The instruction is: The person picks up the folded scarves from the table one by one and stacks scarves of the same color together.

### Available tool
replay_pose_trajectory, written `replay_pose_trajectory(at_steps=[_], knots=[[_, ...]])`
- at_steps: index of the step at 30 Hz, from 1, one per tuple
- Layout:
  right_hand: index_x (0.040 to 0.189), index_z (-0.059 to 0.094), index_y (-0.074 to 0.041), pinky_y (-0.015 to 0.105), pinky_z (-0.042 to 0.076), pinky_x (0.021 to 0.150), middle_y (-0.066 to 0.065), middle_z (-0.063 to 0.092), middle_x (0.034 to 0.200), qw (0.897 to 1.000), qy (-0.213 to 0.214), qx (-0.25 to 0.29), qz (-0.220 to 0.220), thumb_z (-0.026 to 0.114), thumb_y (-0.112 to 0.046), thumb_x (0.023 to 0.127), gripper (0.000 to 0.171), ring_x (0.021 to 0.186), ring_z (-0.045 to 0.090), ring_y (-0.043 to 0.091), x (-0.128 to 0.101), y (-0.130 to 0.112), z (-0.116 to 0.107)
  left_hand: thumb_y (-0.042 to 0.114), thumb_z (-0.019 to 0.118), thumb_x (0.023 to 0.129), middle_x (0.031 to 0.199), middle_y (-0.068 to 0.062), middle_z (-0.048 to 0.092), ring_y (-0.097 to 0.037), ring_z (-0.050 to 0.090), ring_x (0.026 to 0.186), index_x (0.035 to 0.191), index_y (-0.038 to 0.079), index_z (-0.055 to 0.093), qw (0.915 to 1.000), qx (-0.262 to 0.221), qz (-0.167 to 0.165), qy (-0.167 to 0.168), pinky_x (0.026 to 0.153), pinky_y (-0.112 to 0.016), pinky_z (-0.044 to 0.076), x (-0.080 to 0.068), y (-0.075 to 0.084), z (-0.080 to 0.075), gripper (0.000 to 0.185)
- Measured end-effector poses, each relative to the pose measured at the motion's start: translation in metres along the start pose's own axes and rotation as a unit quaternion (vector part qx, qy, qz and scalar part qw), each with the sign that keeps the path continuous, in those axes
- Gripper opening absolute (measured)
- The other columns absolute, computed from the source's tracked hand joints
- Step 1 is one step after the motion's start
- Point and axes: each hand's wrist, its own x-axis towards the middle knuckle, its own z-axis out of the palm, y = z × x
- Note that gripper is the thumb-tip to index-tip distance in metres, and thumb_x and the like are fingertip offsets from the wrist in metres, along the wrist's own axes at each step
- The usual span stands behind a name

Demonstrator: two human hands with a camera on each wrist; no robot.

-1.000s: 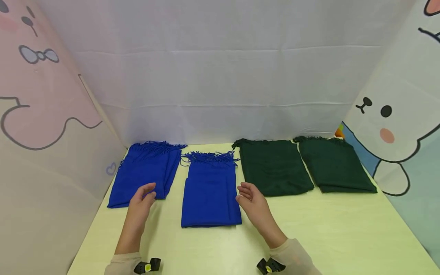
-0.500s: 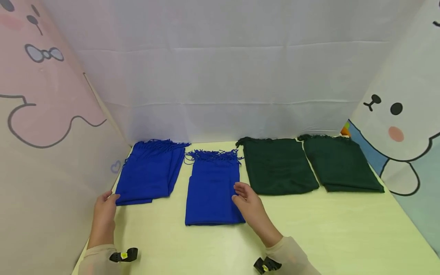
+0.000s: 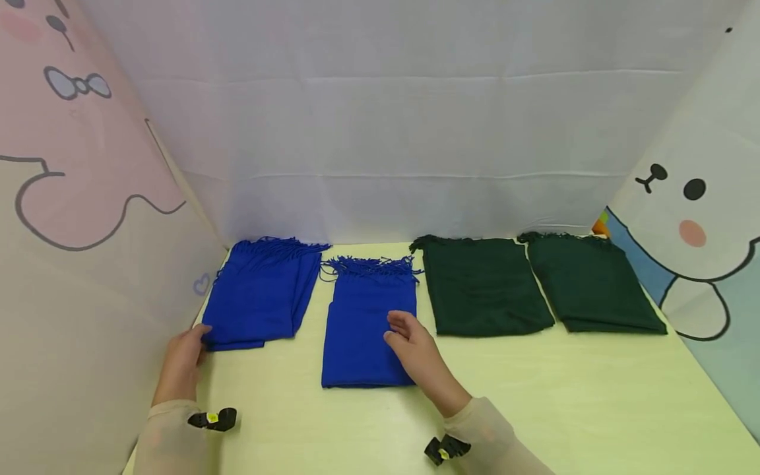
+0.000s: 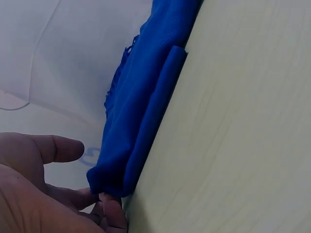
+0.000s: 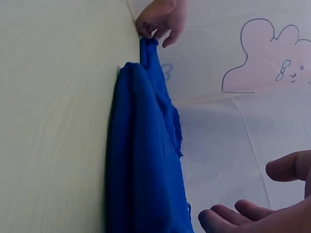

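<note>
Two folded blue scarves with fringed far ends lie on the table. My left hand (image 3: 183, 359) is at the near left corner of the left blue scarf (image 3: 255, 297). In the left wrist view its fingertips (image 4: 112, 213) touch the underside of that corner, while the thumb stands apart from the cloth. Over the right edge of the middle blue scarf (image 3: 359, 336) is my right hand (image 3: 415, 349), its fingers loosely bent and nothing between them. The right wrist view shows its thumb well apart from the fingers, beside the cloth.
Two folded dark green scarves, one (image 3: 487, 290) right of the middle blue scarf and another (image 3: 594, 284) farther right, lie along the back of the pale table (image 3: 534, 402). A white cloth wall (image 3: 380, 132) closes the back, and printed cartoon panels stand at both sides.
My left hand has moved left, from in front of the left blue scarf to its near left corner. The right hand has shifted slightly left, over the middle scarf.
</note>
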Motion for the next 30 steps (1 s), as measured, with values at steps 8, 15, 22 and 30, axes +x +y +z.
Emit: replay_pose_trajectory(at_steps=[8, 15, 22, 30], knots=[[0.144, 0.039, 0.007, 0.048, 0.031, 0.117, 0.025, 0.040, 0.149, 0.978, -0.105, 0.167, 0.072, 0.047, -0.015, 0.104, 0.047, 0.141, 0.037, 0.038, 0.019, -0.004, 0.018, 0.037, 0.046, 0.101, 0.164, -0.020, 0.010, -0.038, 0.030, 0.130, 0.156, -0.004, 0.019, 0.9994, 0.008, 0.015, -0.032, 0.110, -0.049, 0.030, 0.000, 0.018, -0.002, 0.073], [0.146, 0.036, 0.009, 0.045, 0.031, 0.117, 0.026, 0.038, 0.152, 0.943, -0.155, 0.268, 0.121, 0.050, -0.014, 0.103, 0.051, 0.142, 0.035, 0.039, 0.026, -0.002, 0.035, 0.035, 0.048, 0.101, 0.165, -0.018, -0.001, -0.037, 0.003, 0.151, 0.156, -0.005, 0.012, 0.9982, -0.011, 0.009, -0.059, 0.123, -0.050, 0.008, 0.010, 0.020, 0.004, 0.077], [0.149, 0.031, 0.011, 0.048, 0.030, 0.116, 0.031, 0.035, 0.152, 0.886, -0.180, 0.386, 0.184, 0.045, -0.014, 0.104, 0.053, 0.143, 0.032, 0.043, 0.036, 0.003, 0.056, 0.036, 0.049, 0.102, 0.164, -0.021, 0.001, -0.037, -0.001, 0.151, 0.156, -0.007, 0.014, 0.9973, -0.012, 0.023, -0.069, 0.121, -0.054, 0.005, 0.010, 0.016, 0.013, 0.077], [0.146, 0.029, 0.017, 0.051, 0.028, 0.117, 0.040, 0.031, 0.149, 0.865, -0.137, 0.410, 0.257, 0.046, -0.008, 0.099, 0.056, 0.142, 0.028, 0.050, 0.049, -0.002, 0.097, 0.032, 0.051, 0.100, 0.164, -0.020, -0.004, -0.037, -0.003, 0.151, 0.156, -0.004, 0.011, 0.9979, -0.028, -0.001, -0.058, 0.122, -0.052, 0.004, 0.009, 0.017, 0.017, 0.079]])
